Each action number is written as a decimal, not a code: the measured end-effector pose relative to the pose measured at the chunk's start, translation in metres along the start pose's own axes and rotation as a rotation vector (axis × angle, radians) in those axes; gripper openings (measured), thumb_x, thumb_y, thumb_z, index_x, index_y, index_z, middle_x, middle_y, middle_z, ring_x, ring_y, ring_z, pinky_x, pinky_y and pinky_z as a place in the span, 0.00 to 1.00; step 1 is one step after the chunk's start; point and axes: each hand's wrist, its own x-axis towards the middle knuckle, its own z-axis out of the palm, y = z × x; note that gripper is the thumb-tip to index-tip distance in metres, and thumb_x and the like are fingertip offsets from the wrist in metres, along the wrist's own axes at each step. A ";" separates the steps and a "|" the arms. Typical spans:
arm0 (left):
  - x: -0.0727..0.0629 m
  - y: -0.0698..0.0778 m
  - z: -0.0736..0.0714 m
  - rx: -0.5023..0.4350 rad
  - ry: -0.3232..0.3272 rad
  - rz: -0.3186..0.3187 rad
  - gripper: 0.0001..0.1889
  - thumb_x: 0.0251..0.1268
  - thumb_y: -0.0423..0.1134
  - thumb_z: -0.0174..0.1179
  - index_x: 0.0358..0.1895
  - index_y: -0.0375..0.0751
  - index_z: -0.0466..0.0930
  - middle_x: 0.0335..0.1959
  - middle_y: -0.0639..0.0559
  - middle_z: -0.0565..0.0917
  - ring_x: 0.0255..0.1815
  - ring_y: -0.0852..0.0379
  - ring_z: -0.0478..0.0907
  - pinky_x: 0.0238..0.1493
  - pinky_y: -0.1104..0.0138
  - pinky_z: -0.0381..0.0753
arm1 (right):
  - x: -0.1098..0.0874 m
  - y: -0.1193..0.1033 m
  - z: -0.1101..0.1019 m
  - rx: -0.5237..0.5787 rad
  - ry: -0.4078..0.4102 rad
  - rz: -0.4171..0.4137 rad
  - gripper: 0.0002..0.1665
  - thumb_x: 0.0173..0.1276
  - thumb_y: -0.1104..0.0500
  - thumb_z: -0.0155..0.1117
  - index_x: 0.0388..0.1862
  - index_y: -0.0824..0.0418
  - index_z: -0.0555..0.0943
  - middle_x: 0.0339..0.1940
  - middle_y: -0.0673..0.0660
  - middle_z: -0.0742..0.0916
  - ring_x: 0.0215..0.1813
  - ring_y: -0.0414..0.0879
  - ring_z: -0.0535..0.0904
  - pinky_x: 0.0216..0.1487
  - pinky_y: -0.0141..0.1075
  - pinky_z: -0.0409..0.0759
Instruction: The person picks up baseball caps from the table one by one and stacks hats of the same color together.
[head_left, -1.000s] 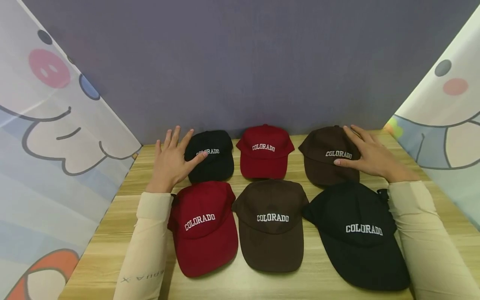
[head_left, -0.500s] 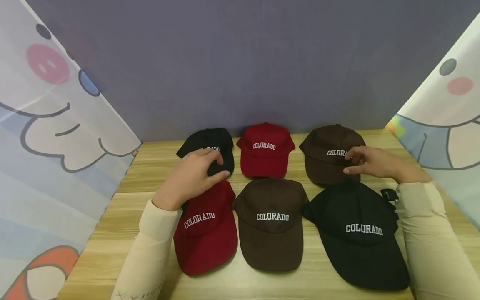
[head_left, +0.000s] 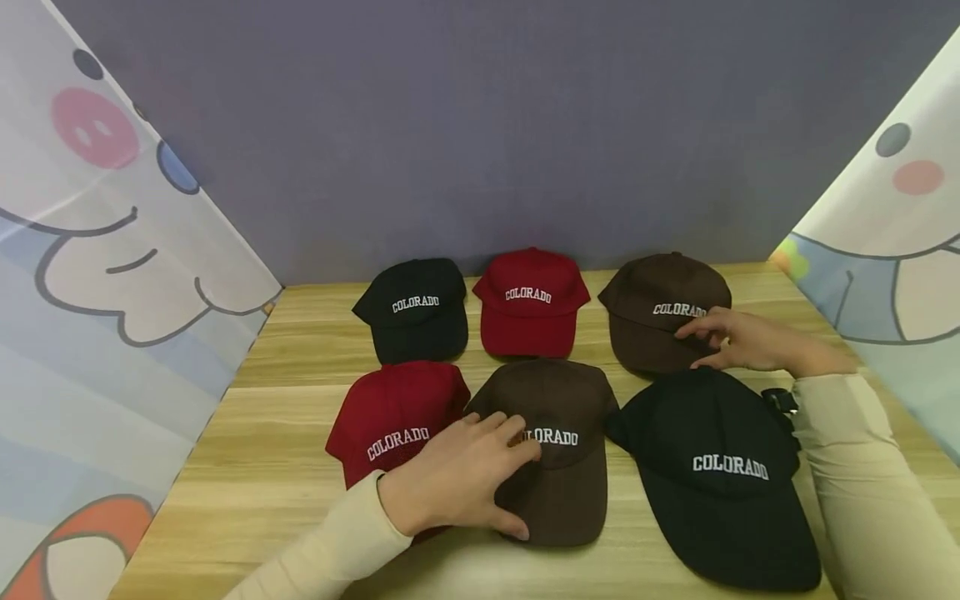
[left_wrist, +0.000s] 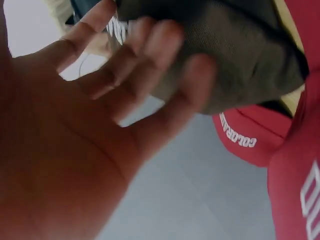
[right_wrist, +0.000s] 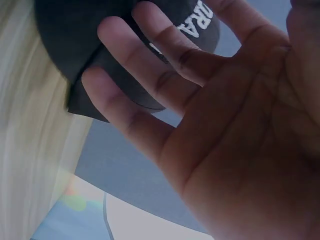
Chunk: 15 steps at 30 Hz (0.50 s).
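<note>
Over the left side of the front brown cap (head_left: 573,500) hovers my left hand (head_left: 457,475), fingers loosely bent and thumb apart, partly covering the front red cap (head_left: 397,400). In the left wrist view its fingers are spread before the brown cap (left_wrist: 245,60), with nothing in the palm. My right hand (head_left: 757,342) is by the right side of the back brown cap (head_left: 660,279), fingertips overlapping its crown and brim. The right wrist view shows these fingers extended in front of that cap (right_wrist: 60,35). Below lies the front black cap (head_left: 712,425).
A back black cap (head_left: 420,333) and a back red cap (head_left: 528,329) complete the rear row, all lettered COLORADO. The wooden table (head_left: 270,392) meets a grey panel (head_left: 480,133) behind. Cartoon-printed sheets (head_left: 67,358) stand at both sides.
My left hand has moved from the back black cap toward me and right, over the front brown cap. My right hand has drawn lower, its spread fingers now bent. The caps lie nearly as before.
</note>
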 end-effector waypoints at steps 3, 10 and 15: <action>0.000 0.007 0.007 0.019 -0.050 -0.039 0.48 0.36 0.79 0.72 0.63 0.59 0.74 0.52 0.55 0.75 0.46 0.58 0.76 0.44 0.60 0.83 | 0.002 0.003 0.003 0.020 -0.009 -0.002 0.27 0.57 0.63 0.79 0.56 0.65 0.84 0.48 0.59 0.81 0.40 0.39 0.75 0.39 0.32 0.77; 0.004 0.014 0.019 0.056 -0.062 -0.093 0.47 0.40 0.72 0.77 0.65 0.59 0.69 0.53 0.52 0.76 0.37 0.57 0.78 0.30 0.67 0.80 | 0.005 0.011 0.012 0.049 0.032 -0.080 0.31 0.50 0.68 0.82 0.53 0.65 0.79 0.43 0.59 0.76 0.38 0.40 0.70 0.36 0.32 0.74; 0.004 0.015 0.021 0.085 -0.036 -0.097 0.45 0.42 0.70 0.77 0.65 0.58 0.70 0.53 0.50 0.79 0.35 0.57 0.81 0.30 0.68 0.81 | 0.008 0.015 0.016 0.029 0.038 -0.094 0.37 0.46 0.70 0.83 0.54 0.61 0.75 0.44 0.62 0.74 0.41 0.43 0.68 0.37 0.32 0.72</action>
